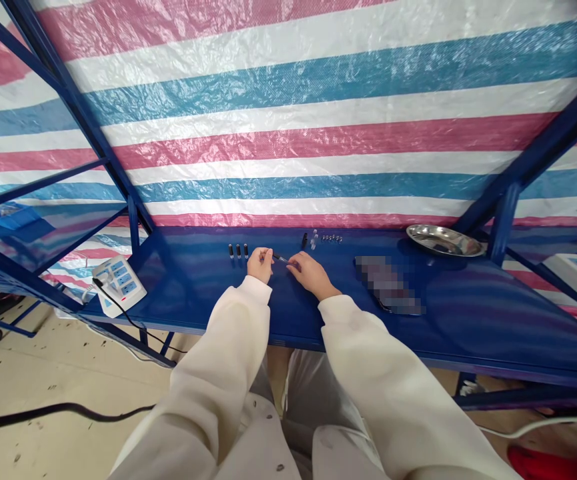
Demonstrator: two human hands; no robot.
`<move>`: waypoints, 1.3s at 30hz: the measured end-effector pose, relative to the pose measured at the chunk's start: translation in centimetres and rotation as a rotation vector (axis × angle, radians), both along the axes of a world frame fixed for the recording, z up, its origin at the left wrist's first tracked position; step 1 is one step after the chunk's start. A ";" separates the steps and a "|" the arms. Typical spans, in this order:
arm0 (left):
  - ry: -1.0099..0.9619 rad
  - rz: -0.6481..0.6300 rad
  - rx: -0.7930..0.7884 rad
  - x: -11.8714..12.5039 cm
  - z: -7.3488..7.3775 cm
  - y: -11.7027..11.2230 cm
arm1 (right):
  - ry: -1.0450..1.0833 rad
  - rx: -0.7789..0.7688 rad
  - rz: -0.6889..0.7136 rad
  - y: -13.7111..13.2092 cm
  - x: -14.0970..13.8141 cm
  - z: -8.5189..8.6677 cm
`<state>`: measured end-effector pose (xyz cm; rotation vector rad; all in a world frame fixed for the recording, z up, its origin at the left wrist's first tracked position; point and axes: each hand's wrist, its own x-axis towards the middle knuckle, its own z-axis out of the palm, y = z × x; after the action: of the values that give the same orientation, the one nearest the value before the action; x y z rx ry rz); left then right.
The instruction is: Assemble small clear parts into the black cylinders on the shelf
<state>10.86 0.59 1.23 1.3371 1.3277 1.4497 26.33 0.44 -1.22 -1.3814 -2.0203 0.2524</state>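
Observation:
Between my hands is a slim tube [280, 258] with a black part and a lighter, clear-looking part. My left hand [261, 264] pinches its black end. At the other end, the thumb and fingers of my right hand [310, 272] are closed on the lighter tip. Just left of my left hand, three small tubes with black tops [239, 251] stand upright in a row. Beyond my right hand are a small black piece [305, 241], some small clear pieces [313, 240] and a row of several tiny shiny parts [331, 239], too small to name.
A blurred-out flat object, perhaps a phone [388, 285], lies right of my right hand on the blue table [318, 327]. Behind it is an oval metal tray [445, 241]. A white power strip [119, 285] with a black cord sits at the left end. Striped sheeting [288, 147] hangs behind.

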 end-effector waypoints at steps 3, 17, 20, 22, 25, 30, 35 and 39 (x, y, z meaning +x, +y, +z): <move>-0.007 0.004 0.005 0.0 0.3 -0.2 | 0.022 -0.004 -0.128 -0.1 0.2 0.2; 0.004 -0.285 0.006 0.2 -0.7 -0.1 | 0.259 -0.010 0.176 -0.4 -0.7 0.9; -0.007 -0.290 -0.023 0.2 -0.6 -0.1 | 0.206 -0.006 0.183 -0.4 -0.8 1.0; -0.028 -0.265 -0.057 0.1 -0.3 -0.1 | 0.181 -0.007 0.175 -0.4 -0.9 1.0; -0.092 -0.162 -0.122 0.0 0.2 -0.1 | 0.150 -0.027 0.120 0.1 -1.0 1.0; -0.131 -0.087 -0.130 0.0 0.7 -0.2 | 0.109 -0.117 -0.150 1.8 0.1 1.2; -0.087 -0.099 -0.103 0.1 0.4 -0.2 | -0.016 -0.207 -0.349 3.6 2.5 1.5; -0.061 -0.129 -0.095 0.0 0.0 -0.1 | -0.052 -0.208 -0.399 4.5 3.3 1.3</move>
<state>10.83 0.53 1.18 1.2830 1.2326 1.3132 29.66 4.89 0.06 -1.9015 -1.7469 0.2537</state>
